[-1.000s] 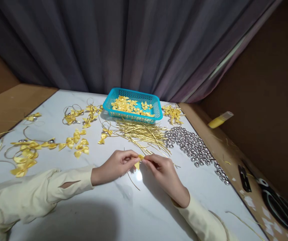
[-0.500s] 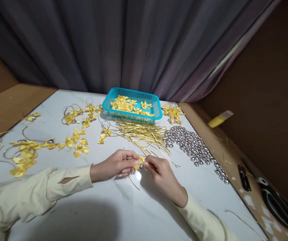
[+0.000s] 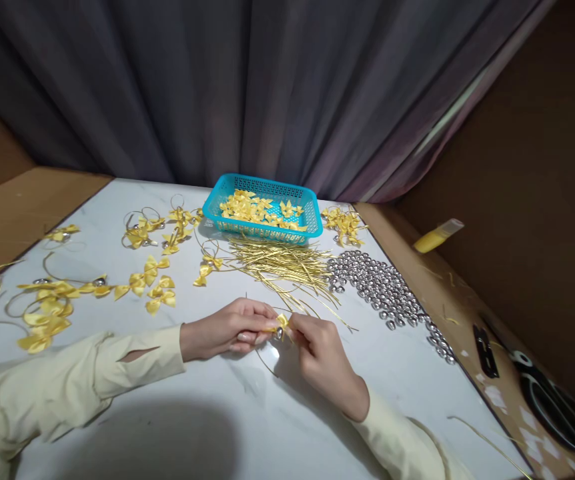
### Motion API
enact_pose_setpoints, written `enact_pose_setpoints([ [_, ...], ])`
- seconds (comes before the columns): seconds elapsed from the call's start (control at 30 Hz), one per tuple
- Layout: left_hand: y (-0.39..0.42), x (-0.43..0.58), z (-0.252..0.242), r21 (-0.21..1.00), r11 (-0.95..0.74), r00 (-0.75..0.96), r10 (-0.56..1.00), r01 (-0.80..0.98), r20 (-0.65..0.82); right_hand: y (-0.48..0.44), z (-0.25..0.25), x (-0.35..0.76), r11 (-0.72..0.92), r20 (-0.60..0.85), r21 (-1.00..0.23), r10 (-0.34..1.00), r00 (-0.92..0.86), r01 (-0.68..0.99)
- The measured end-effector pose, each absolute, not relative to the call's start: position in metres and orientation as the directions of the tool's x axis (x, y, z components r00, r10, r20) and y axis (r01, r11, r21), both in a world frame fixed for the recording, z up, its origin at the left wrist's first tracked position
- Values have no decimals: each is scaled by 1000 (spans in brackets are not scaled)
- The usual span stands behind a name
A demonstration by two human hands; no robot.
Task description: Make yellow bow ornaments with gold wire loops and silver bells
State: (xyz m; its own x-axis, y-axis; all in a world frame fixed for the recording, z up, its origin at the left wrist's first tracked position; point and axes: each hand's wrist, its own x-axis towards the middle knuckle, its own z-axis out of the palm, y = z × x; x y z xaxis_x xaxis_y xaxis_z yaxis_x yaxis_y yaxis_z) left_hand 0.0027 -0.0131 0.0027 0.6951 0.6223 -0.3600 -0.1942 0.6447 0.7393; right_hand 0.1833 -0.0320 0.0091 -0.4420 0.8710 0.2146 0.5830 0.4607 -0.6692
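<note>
Between my two hands is a yellow ribbon bow (image 3: 282, 321) with a small silver bell (image 3: 279, 333) at its middle. My left hand (image 3: 241, 327) pinches the bow's left side, thumb on top. My right hand (image 3: 320, 347) has its thumb and forefinger closed at the bow's right side; the fingertips partly hide what they grip. A thin gold cord (image 3: 266, 363) hangs below the bow, and its upper part is hidden by the left fingers. Just beyond the hands lies a loose pile of gold cords (image 3: 282, 263).
A blue basket (image 3: 262, 235) of yellow bows stands at the back. Silver bells (image 3: 377, 287) spread to the right. Bows with cords and bells (image 3: 50, 320) lie at left, more bows (image 3: 342, 225) at back right. Scissors (image 3: 550, 403), a black tool (image 3: 485, 351) and a yellow tube (image 3: 437, 235) are at right.
My right hand has turned and shifted slightly down, still at the bow's right side. The bow is tilted a little, with the bell now facing me more plainly. My left hand has barely moved.
</note>
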Motion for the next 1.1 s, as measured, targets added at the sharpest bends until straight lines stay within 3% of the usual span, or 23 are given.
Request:
enact_pose_setpoints([
  [0.23, -12, 3, 2, 695, 674, 718, 611, -251, -333, -35, 8, 182, 491, 264, -674, 858, -441, 552],
  [0.43, -9, -1, 3, 783, 599, 675, 649, -168, -352, -14, 19, 201, 416, 99, -718, 855, -510, 558],
  [0.6, -11, 4, 5, 796, 602, 720, 581, -66, -380, -8, 24, 206, 511, 214, -591, 845, -490, 624],
  [0.83, -13, 6, 4, 823, 567, 746, 533, 36, -400, -20, 19, 186, 659, 95, -414, 717, -690, 628],
  [0.93, -13, 7, 3, 831, 552, 747, 527, 62, -406, -19, 15, 183, 631, 75, -490, 719, -691, 602],
  [1.1, -12, 6, 5, 825, 563, 749, 525, 50, -404, -15, 15, 185, 447, 81, -744, 798, -597, 497],
])
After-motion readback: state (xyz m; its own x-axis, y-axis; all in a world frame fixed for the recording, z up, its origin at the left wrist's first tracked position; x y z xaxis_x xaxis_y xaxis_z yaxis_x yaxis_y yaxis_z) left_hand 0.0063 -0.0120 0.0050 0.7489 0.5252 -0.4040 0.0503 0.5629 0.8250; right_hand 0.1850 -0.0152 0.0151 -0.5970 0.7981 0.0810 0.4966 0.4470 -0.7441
